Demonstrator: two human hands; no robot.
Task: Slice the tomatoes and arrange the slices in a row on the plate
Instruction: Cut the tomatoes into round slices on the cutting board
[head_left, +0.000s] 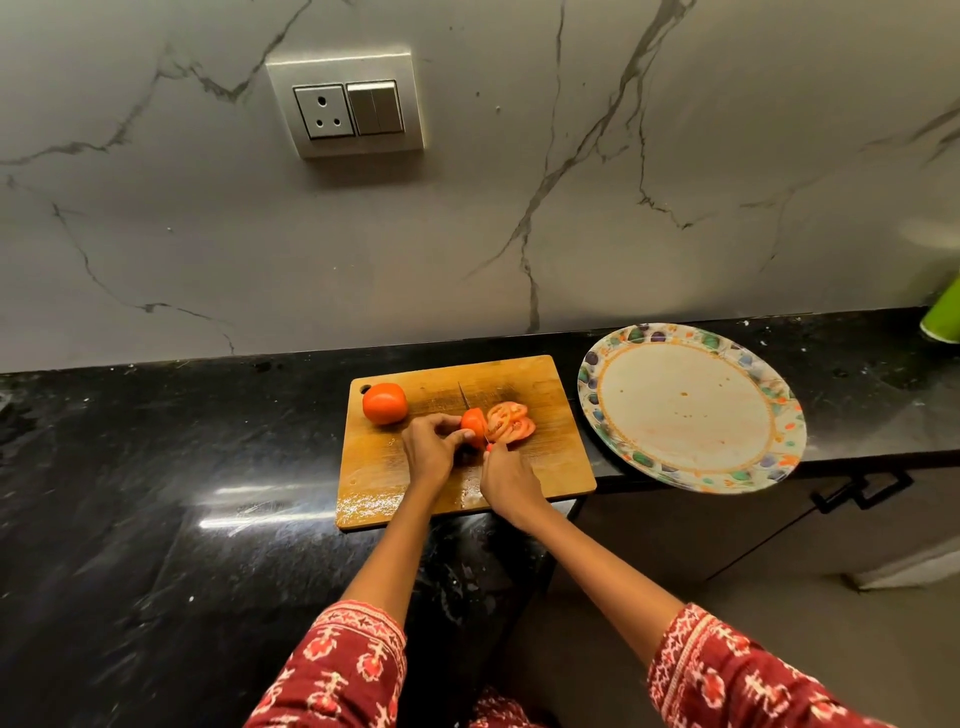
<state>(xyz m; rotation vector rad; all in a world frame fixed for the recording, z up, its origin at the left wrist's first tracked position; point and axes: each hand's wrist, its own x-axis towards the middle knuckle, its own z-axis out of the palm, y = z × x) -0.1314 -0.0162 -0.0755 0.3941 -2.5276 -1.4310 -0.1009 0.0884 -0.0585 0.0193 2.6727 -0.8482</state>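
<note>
Red patterned sleeves (343, 670) at bottom edge, both forearms reaching forward over the black tabletop (130, 519). Right hand (506, 480) curled around a knife handle, only a bit of red handle showing at the fingers; knife (464, 397) blade runs away from the person, down into the tomato. Left hand (431, 447) grips the half-cut tomato (472, 423), fingertips curled over its uncut side, thumb on the near side. Both hands rest over the wooden cutting board (550, 467), which lies flat on the tabletop, near edge wet or shiny. Tomato slices (511, 422) lie fanned and overlapping just right of the blade, touching the cut tomato. Whole tomato (384, 402) sits at the board's far left corner, apart from the hands, next to the board's hanging hole. Plate (779, 415) with floral rim lies right of the board, just beside it, near edge overhanging the tabletop edge; no slices on it. Cabinet handle (862, 491) below the plate. Green object (943, 317) at far right edge, cut off. Marble wall (519, 208) behind, with socket and switch panel (347, 104).
</note>
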